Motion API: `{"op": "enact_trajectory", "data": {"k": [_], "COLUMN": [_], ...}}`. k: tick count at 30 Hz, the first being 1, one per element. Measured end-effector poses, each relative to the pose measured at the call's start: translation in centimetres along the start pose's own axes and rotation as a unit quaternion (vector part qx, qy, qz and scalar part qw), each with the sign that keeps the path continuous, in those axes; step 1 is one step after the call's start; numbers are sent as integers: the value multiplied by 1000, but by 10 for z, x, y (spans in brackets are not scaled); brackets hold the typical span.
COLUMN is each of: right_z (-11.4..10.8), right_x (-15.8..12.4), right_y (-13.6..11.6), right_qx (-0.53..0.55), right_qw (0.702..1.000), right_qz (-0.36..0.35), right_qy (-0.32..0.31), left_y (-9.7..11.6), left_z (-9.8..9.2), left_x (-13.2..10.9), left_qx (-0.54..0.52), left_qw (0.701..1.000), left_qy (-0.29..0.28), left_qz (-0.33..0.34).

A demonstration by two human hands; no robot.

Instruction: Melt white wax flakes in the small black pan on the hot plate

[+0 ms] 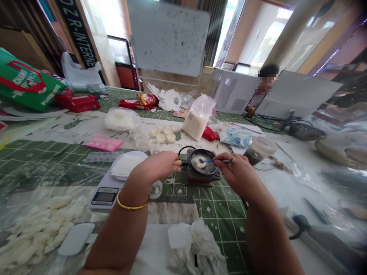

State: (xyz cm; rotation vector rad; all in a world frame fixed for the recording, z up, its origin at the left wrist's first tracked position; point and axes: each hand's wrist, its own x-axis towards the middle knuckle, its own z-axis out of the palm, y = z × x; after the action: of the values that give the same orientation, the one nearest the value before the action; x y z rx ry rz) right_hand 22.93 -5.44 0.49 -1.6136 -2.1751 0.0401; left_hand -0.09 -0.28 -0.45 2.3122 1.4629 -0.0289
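Note:
My left hand [160,165] is closed around the handle [183,162] of a small black frying pan [214,168]. The pan rests on a compact hot plate [202,183]. A whitish, partly melted-looking mass [198,160] lies in cloudy liquid inside it. Pinched in the fingers of my right hand [236,173] is a thin stick [208,160], blue toward its tip, which reaches into the white mass. What kind of tool it is cannot be made out. Left of the pan stands a kitchen scale [99,195] bearing folded white paper [124,165]. A small clear cup [156,190] sits beside my left wrist.
White flakes [43,221] and a white scraper [76,238] lie at front left, crumpled tissue [200,248] at front centre. Behind the pan are small filled cups [164,133] and a bag of white granules [197,118]. A power strip [309,236] is at right. Someone sits behind monitors.

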Motion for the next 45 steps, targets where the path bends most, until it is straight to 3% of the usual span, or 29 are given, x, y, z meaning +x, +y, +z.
{"op": "enact_trajectory", "data": {"k": [45], "right_z": [2], "right_x": [1], "right_y": [2], "right_qx": [13], "right_qw": [1000], "right_qz": [11], "right_qy": [-21], "left_y": [0], "left_z": [0], "left_x": [0], "left_qx": [3], "left_qw": [1000], "left_qy": [3], "left_qz": [2]}}
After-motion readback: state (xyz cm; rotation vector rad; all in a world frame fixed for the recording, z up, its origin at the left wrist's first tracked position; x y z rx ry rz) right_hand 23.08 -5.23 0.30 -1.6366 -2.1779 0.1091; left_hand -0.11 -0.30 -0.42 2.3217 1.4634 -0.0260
